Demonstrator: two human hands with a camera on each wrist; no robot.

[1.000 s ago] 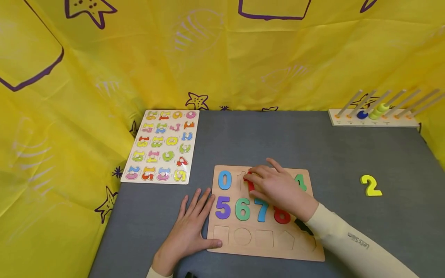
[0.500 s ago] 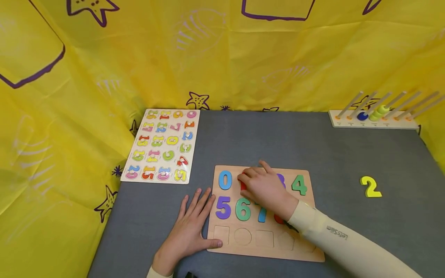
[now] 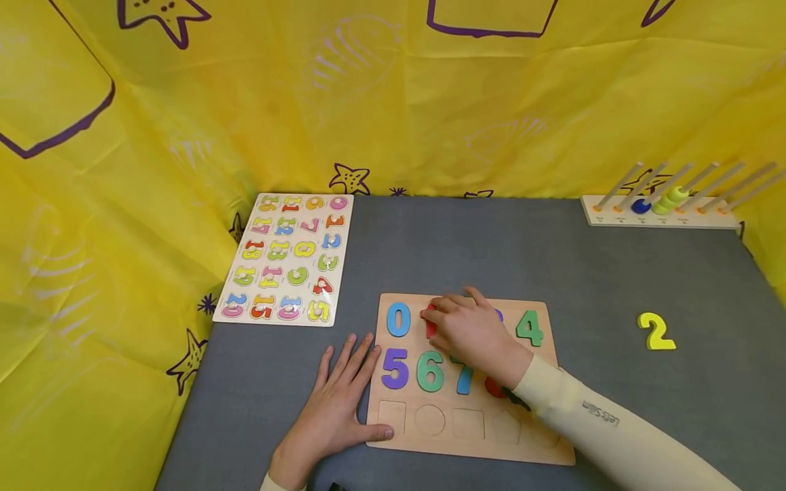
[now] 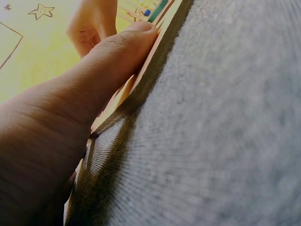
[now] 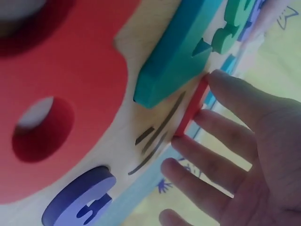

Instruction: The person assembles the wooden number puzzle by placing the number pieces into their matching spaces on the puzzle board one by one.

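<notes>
In the head view a wooden number board (image 3: 473, 453) lies on the table. My right hand (image 3: 475, 334) is over its top row, pinching a red number 1 (image 3: 431, 322) at the slot right of the blue 0 (image 3: 398, 319). The right wrist view has the thumb and fingertips against the edges of that red 1 (image 5: 193, 106), which sits low at the board. My left hand (image 3: 334, 402) lies spread at the board's left side, its thumb on the front left corner and the other fingers alongside the edge. Part of a purple 3 (image 3: 499, 316) shows behind the right hand.
A yellow number 2 (image 3: 657, 331) lies on the table to the right. A second number puzzle (image 3: 282, 259) is at the back left. At the back right stands a peg counter (image 3: 660, 217) with upright rods. Yellow cloth (image 3: 393, 102) hangs behind and at the sides.
Over the first half second my right hand moved left with the red 1 to its slot, uncovering the green 4. Since then it has stayed nearly still. The left hand has not moved.
</notes>
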